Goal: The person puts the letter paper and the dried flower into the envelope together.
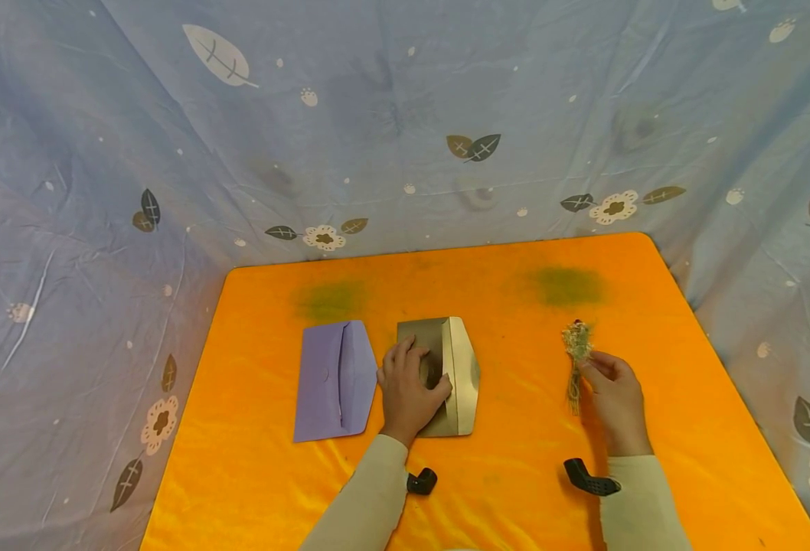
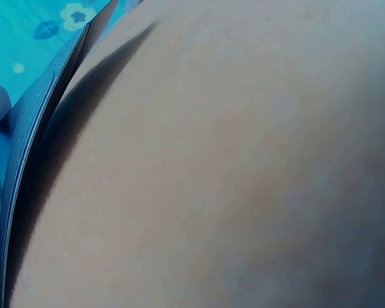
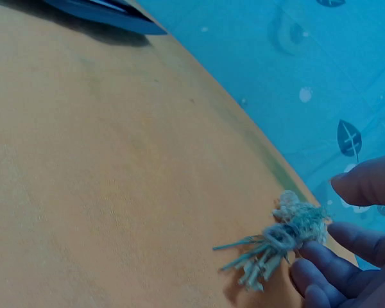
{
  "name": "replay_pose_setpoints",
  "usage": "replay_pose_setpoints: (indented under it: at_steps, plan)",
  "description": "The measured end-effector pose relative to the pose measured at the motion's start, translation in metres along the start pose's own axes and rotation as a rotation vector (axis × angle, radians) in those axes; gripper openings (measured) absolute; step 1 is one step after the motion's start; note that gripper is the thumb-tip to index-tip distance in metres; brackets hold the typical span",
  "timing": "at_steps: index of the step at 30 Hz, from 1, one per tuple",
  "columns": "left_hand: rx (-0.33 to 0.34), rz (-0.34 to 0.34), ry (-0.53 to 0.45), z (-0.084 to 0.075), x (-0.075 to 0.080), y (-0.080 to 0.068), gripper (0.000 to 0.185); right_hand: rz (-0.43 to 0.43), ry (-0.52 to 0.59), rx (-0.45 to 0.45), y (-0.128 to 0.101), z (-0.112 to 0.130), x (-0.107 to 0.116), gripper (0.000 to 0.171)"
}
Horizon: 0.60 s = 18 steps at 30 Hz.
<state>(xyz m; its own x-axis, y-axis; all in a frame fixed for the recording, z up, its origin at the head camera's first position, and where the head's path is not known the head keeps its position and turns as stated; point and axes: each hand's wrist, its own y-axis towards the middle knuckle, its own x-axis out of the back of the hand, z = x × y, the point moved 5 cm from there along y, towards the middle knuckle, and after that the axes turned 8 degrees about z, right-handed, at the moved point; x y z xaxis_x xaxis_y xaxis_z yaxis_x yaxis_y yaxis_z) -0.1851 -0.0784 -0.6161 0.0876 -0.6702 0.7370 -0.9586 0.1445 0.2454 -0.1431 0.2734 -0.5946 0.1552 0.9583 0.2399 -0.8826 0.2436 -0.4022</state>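
Note:
My left hand (image 1: pixel 408 386) rests on a gold-brown envelope (image 1: pixel 429 333), fingers spread over its dark body and thumb by the base of its raised pale flap (image 1: pixel 465 375). In the left wrist view the envelope (image 2: pixel 35 122) is a thin slanted edge at the left. A small bunch of dried flowers (image 1: pixel 576 344), its stems bound with twine, lies on the orange cloth at the right. Beside it is my right hand (image 1: pixel 615 398), fingertips right at the bunch. The right wrist view has thumb and forefinger apart, with the bunch (image 3: pixel 279 240) just beyond the fingertips.
Left of the gold-brown envelope lies a lilac envelope (image 1: pixel 322 383) with its flap open to the right. An orange cloth (image 1: pixel 501 474) covers the table. Blue-grey patterned curtains (image 1: pixel 391 92) stand behind it and along both sides.

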Motion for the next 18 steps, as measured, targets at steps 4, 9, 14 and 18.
replay_pose_setpoints:
  at_steps: [4,9,14,18]
  plan:
    - [-0.004,-0.001,0.001,-0.001,0.001,0.000,0.048,0.000,0.027,0.013,0.000,0.002,-0.003,0.059]
    - [0.001,0.008,0.002,-0.001,0.000,0.000,0.047,-0.006,0.048,0.028,0.002,0.006,-0.008,0.055]
    - [-0.008,-0.001,0.004,-0.001,0.000,0.001,0.048,-0.011,0.051,0.037,0.011,0.005,-0.010,0.060]
    - [-0.007,-0.001,0.011,-0.001,0.000,0.001,0.048,-0.010,0.109,0.016,0.016,0.003,-0.010,0.066]
